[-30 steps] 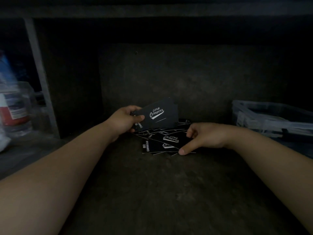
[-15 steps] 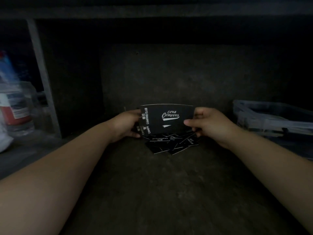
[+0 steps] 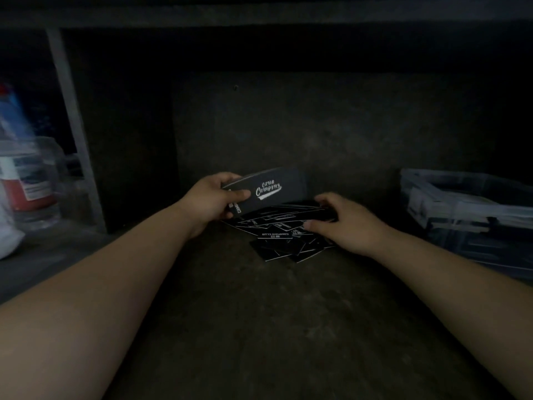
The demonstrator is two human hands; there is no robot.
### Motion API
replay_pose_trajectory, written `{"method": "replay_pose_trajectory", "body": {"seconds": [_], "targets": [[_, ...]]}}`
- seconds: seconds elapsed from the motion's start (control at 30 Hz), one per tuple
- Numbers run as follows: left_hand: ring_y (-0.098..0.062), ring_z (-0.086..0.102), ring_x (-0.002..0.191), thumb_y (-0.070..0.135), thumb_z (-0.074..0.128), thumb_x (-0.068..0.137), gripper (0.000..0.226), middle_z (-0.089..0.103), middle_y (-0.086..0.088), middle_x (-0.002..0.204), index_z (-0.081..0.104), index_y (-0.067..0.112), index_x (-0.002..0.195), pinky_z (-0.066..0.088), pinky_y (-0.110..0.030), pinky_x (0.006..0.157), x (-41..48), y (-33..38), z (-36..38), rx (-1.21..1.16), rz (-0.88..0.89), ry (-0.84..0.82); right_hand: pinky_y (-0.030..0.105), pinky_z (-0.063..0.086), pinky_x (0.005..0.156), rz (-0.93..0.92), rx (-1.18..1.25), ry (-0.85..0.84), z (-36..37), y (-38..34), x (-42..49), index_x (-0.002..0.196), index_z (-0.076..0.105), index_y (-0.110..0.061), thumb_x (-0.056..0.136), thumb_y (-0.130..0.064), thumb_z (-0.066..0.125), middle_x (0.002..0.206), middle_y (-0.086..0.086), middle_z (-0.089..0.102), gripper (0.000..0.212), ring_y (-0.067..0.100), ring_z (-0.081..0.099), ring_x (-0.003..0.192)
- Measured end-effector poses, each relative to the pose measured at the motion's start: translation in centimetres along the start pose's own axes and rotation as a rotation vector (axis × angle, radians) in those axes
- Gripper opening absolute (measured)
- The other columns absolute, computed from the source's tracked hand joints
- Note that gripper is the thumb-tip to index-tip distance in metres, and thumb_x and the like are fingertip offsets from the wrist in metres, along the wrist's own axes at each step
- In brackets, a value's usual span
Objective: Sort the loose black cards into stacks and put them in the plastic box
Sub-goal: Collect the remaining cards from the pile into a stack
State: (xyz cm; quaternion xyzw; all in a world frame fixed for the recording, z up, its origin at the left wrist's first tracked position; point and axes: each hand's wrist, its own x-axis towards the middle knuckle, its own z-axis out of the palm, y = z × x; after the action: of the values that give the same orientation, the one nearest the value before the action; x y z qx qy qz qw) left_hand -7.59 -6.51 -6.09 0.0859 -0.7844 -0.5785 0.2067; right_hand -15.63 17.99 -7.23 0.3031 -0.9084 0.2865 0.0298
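My left hand (image 3: 212, 199) grips a stack of black cards (image 3: 274, 190) with white "Club Camping" lettering, held tilted above the dark shelf floor. Below and to the right lies a loose pile of black cards (image 3: 277, 238), spread untidily. My right hand (image 3: 344, 222) is down on the right side of that pile, thumb and fingers pinching the edge of a card on top. The clear plastic box (image 3: 467, 203) stands at the right, apart from both hands, with dark card stacks inside.
A dark back wall closes the shelf behind the pile. A metal upright (image 3: 76, 134) divides off the left bay, where a clear container (image 3: 28, 180) with a red and white label stands. The shelf floor (image 3: 265, 327) extends toward me.
My right hand has let go of the held stack and dropped back onto the loose pile. The left hand keeps the stack, now tilted leftward.
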Motion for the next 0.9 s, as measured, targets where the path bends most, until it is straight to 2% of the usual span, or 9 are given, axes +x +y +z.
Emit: {"method": "replay_pose_trajectory", "body": {"seconds": [0.07,0.13,0.3,0.4,0.47,0.53,0.67,0.83,0.9], "targets": [[-0.009,0.062,0.072,0.014,0.069,0.089,0.02,0.069,0.002,0.097,0.065,0.027,0.105,0.046,-0.017,0.049,0.4,-0.3,-0.1,-0.059,0.008,0.054,0.035,0.03,0.116,0.072,-0.1,-0.186,0.4,-0.1,0.0,0.154,0.027,-0.032,0.089,-0.064,0.055,0.159,-0.001,0.031,0.078,0.021,0.034,0.143],[-0.009,0.062,0.073,0.014,0.07,0.089,0.018,0.068,0.004,0.098,0.064,0.028,0.1,0.046,-0.019,0.052,0.5,-0.5,-0.2,-0.095,0.01,0.076,0.036,0.026,0.118,0.075,-0.19,-0.242,0.3,-0.4,0.0,0.154,0.028,-0.035,0.088,-0.072,0.047,0.163,0.0,0.023,0.078,0.022,0.027,0.147],[-0.011,0.062,0.08,0.015,0.068,0.09,0.019,0.068,0.004,0.1,0.064,0.028,0.103,0.047,-0.02,0.056,0.5,-0.5,-0.2,-0.115,0.016,0.088,0.046,0.036,0.111,0.006,-0.304,-0.162,-0.6,-1.3,-0.7,0.13,0.058,-0.038,0.077,-0.079,0.054,0.14,-0.003,0.049,0.067,0.02,0.045,0.131],[-0.01,0.061,0.077,0.014,0.068,0.091,0.023,0.067,0.004,0.099,0.064,0.024,0.111,0.048,-0.016,0.05,0.4,-0.5,0.0,-0.077,0.023,0.08,0.043,0.042,0.106,-0.096,-0.159,-0.024,-0.2,-0.3,-0.2,0.115,0.067,-0.036,0.083,-0.066,0.06,0.122,-0.008,0.057,0.045,0.016,0.053,0.119],[-0.011,0.06,0.074,0.013,0.067,0.091,0.026,0.068,0.001,0.099,0.064,0.02,0.116,0.047,-0.014,0.047,0.4,-0.5,0.1,-0.07,0.025,0.067,0.04,0.032,0.116,-0.121,-0.148,-0.086,0.2,0.3,0.1,0.136,0.055,-0.034,0.09,-0.055,0.058,0.149,-0.007,0.043,0.051,0.017,0.04,0.138],[-0.01,0.06,0.075,0.013,0.067,0.091,0.026,0.067,0.002,0.099,0.064,0.02,0.116,0.047,-0.013,0.046,0.5,-0.5,0.0,-0.076,0.023,0.068,0.038,0.024,0.12,-0.097,-0.175,-0.194,0.3,0.4,0.3,0.147,0.042,-0.035,0.095,-0.055,0.052,0.159,-0.008,0.03,0.057,0.015,0.028,0.146],[-0.009,0.061,0.075,0.014,0.067,0.091,0.023,0.067,0.004,0.096,0.064,0.022,0.112,0.047,-0.014,0.048,0.6,-0.6,-0.1,-0.089,0.024,0.08,0.028,0.044,0.096,-0.123,-0.103,-0.038,-0.1,0.3,0.6,0.124,0.065,-0.029,0.094,-0.046,0.06,0.126,-0.005,0.062,0.035,0.011,0.056,0.114],[-0.009,0.06,0.074,0.013,0.068,0.091,0.019,0.067,0.004,0.094,0.065,0.025,0.106,0.046,-0.013,0.046,0.5,-0.6,-0.1,-0.097,0.021,0.072,0.042,0.038,0.11,0.045,-0.162,-0.035,0.7,1.4,1.0,0.149,0.037,-0.03,0.09,-0.062,0.055,0.146,0.003,0.046,0.069,0.024,0.044,0.132],[-0.01,0.06,0.073,0.012,0.067,0.091,0.018,0.067,0.003,0.096,0.064,0.026,0.103,0.046,-0.014,0.045,0.4,-0.6,-0.1,-0.101,0.024,0.062,0.037,0.041,0.107,0.084,-0.066,-0.07,0.8,1.6,1.3,0.149,0.038,-0.027,0.09,-0.061,0.056,0.145,0.004,0.049,0.07,0.023,0.05,0.128]]}}
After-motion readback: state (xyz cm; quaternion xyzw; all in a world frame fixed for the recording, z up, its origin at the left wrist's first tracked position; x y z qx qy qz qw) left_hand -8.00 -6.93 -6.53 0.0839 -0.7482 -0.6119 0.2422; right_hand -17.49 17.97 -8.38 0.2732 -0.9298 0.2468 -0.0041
